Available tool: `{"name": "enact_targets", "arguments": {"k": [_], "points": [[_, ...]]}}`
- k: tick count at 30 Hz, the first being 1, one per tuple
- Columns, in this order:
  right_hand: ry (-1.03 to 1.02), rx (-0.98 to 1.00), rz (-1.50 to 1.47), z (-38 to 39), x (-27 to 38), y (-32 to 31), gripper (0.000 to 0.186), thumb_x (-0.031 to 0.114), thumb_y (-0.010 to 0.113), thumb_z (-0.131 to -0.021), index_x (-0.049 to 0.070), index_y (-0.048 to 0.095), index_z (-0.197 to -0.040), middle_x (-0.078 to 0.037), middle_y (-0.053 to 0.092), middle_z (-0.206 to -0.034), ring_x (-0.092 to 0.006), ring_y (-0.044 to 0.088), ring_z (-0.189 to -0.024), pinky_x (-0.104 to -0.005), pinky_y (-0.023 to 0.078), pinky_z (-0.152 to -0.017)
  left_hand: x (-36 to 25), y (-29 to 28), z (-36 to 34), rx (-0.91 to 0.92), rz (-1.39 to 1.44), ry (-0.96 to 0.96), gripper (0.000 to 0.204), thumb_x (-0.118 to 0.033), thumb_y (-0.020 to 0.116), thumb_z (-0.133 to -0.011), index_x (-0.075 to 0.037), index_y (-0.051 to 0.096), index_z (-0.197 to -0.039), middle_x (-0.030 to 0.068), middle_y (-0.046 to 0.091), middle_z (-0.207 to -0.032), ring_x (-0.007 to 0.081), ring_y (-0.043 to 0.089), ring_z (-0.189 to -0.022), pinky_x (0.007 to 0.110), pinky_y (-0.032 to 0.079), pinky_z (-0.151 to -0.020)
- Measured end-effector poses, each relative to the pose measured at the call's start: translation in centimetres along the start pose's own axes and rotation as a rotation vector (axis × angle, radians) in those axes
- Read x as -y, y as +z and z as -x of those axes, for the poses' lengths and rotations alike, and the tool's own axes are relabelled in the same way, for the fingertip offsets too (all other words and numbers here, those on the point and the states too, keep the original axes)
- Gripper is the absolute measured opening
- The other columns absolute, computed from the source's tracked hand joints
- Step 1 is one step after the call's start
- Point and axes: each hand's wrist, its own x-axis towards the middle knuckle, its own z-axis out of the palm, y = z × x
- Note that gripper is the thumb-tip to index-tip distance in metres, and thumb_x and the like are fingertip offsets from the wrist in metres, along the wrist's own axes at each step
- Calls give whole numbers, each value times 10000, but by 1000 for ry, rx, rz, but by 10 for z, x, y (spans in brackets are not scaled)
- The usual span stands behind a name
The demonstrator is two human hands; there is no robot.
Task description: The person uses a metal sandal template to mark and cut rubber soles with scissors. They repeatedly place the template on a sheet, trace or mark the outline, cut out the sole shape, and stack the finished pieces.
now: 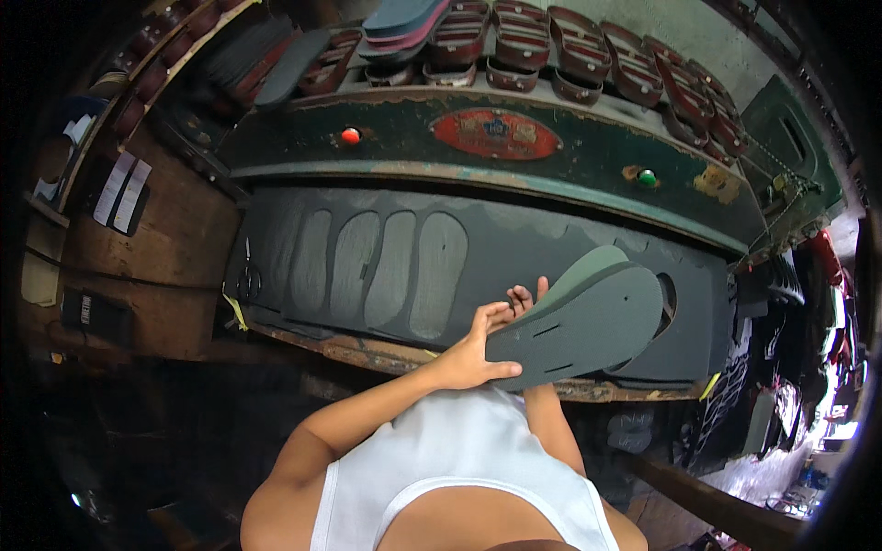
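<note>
A stack of grey foam sandal soles [588, 321] is held in front of my chest, above the dark foam sheet [514, 230]. The top sole has a small hole near the toe and two slits toward the heel; a greener sole [581, 277] shows behind it. My left hand [467, 356] is closed round the heel end, thumb on top. My right hand [525, 296] is behind the soles at the heel end, with only some fingers showing past the far edge; the rest is hidden. Several sole-shaped pieces [439, 266] lie in cut outlines at the sheet's left.
Beyond the sheet stands a green press beam [395, 138] with a red button [350, 136] and a green button [647, 177]. Sole-shaped cutting dies [579, 50] and stacked soles [402, 23] sit on top. Scissors [247, 271] lie at the sheet's left end.
</note>
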Motion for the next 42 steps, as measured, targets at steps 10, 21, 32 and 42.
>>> {"name": "enact_targets", "arguments": {"k": [10, 21, 32, 42], "points": [[-99, -406, 578, -46, 113, -9, 805, 624, 482, -1025, 43, 394, -1575, -164, 525, -1525, -346, 519, -1382, -452, 503, -1105, -9, -43, -15, -84, -338, 118, 991, -343, 942, -706, -58, 435, -1509, 173, 472, -1423, 361, 447, -1392, 469, 359, -1184], [-44, 132, 1338, -59, 157, -70, 771, 636, 344, -1070, 3, 564, -1451, -160, 533, -1515, -328, 441, -1451, -404, 267, -1228, 89, -60, -18, -292, -775, 247, 1106, -226, 954, -667, -116, 337, -1579, 195, 271, -1621, 413, 288, -1497, 528, 301, -1226], [-131, -47, 1390, -57, 131, -52, 715, 572, 248, -1110, 37, 582, -1448, -172, 497, -1498, -312, 404, -1454, -396, 223, -1236, 96, -63, -17, -285, -817, 206, 1082, -352, 949, -701, -102, 336, -1556, 221, 381, -1419, 427, 452, -1313, 520, 442, -1091], [-285, -146, 855, -17, 129, -42, 611, 419, 349, -1117, -16, 414, -1542, -205, 432, -1595, -326, 383, -1504, -456, 227, -1255, -7, -90, -26, -191, -1087, 845, 854, -377, 966, -644, -114, 559, -1348, 190, 505, -1254, 399, 556, -1129, 518, 485, -989]]}}
